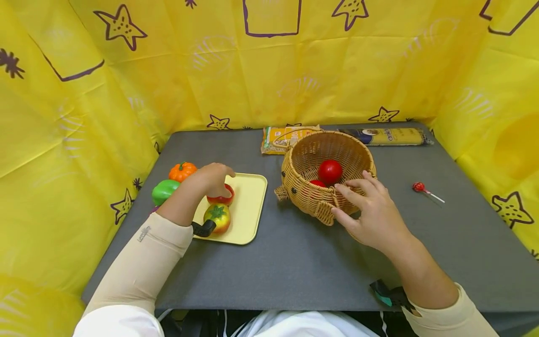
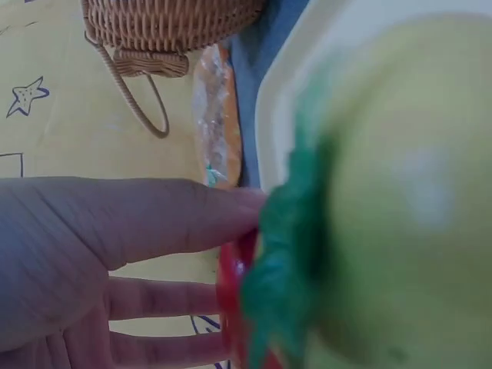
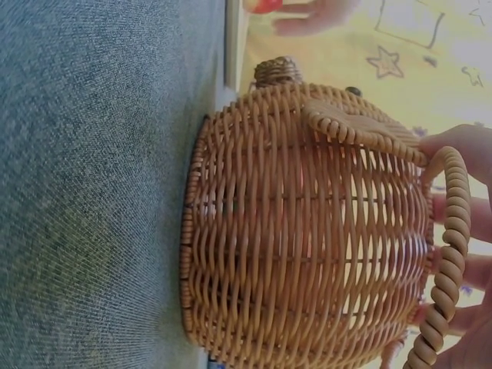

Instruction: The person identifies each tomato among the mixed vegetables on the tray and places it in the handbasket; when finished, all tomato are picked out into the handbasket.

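Your right hand (image 1: 372, 213) grips the basket (image 1: 303, 192), and your left hand (image 1: 209, 180) is at the red toy (image 1: 226, 200) on the tray (image 1: 247, 210), gripping or not I can't tell, but it looks light, hard and slippery, so pinch both sides.

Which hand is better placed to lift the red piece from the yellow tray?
Probably the left hand: it is right at the red piece, while the right hand is at the basket.
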Demonstrator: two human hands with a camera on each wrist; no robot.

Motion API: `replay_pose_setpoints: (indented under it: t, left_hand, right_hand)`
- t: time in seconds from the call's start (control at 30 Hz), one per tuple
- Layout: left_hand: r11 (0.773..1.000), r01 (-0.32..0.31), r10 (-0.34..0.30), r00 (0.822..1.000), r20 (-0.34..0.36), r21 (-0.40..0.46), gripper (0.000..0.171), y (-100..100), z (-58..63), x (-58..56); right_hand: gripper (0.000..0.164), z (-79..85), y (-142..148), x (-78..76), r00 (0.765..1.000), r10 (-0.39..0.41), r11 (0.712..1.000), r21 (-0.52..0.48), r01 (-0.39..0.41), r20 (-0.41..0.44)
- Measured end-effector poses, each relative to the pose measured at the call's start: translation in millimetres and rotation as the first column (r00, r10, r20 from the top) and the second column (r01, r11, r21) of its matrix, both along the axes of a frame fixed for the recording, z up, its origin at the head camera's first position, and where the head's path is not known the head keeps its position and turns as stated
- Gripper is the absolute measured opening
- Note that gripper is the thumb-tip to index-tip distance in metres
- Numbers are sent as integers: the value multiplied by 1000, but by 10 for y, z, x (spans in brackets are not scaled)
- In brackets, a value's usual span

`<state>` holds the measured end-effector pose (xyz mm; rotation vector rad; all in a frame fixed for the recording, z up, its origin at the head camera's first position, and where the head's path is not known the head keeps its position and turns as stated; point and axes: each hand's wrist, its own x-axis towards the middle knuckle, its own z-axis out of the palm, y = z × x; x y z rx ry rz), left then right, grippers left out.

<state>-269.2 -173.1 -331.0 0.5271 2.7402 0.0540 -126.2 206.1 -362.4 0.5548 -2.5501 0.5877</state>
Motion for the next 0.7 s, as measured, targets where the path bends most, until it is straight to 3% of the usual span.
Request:
replay_pose_setpoints:
  t: [0.27, 0.7]
  left_hand:
    - [1000, 15, -16, 999, 31, 13, 54, -78, -61, 47]
    - [996, 60, -57, 997, -43, 72, 45, -119, -97, 69]
  right_hand:
    - [46, 29, -1, 7, 999, -11, 1000, 8, 11, 33]
    - [46, 26, -7, 22, 998, -17, 1000, 15, 16, 54]
